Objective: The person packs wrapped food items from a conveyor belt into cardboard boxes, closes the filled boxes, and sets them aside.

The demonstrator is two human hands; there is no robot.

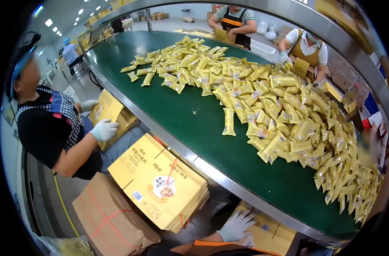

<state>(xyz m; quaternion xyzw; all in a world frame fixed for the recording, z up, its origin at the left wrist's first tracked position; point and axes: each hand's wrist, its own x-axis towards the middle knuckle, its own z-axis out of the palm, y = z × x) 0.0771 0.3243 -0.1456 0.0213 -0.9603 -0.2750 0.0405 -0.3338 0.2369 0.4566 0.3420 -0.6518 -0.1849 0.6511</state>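
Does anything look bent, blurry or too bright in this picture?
In the head view, the overhead metal rail bows, apparently from lens distortion, and the corners go black; ceiling lights burn out white; yellow packets glint yet look fairly sharp; a patch at right is blurred.

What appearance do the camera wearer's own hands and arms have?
The left hand wears a plain white glove that ends around the wrist; no marking is visible on it. No sleeve covers the visible part of the left forearm. The right hand is not in view.
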